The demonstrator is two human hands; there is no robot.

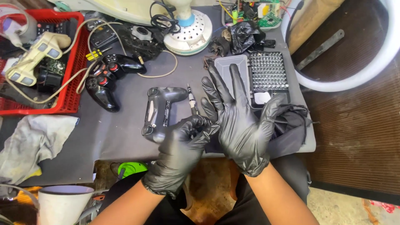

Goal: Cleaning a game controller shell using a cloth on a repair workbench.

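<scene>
Both my hands wear black gloves. My left hand (181,152) is closed around a small precision screwdriver (192,100), whose tip points up and away from me. My right hand (241,121) is spread flat with fingers apart, palm down, touching the left hand's fingers and holding nothing. Just left of the hands a dark grey game controller (160,112) lies face down on the grey mat (125,137). Behind my right hand sits an open screwdriver bit case (266,77) with rows of metal bits.
A black gamepad with red buttons (106,79) lies further left. A red basket (73,62) holds an old beige controller and cables. A white fan base (187,31), black bags (243,35), a grey rag (31,141) and a white cup (66,204) surround the mat.
</scene>
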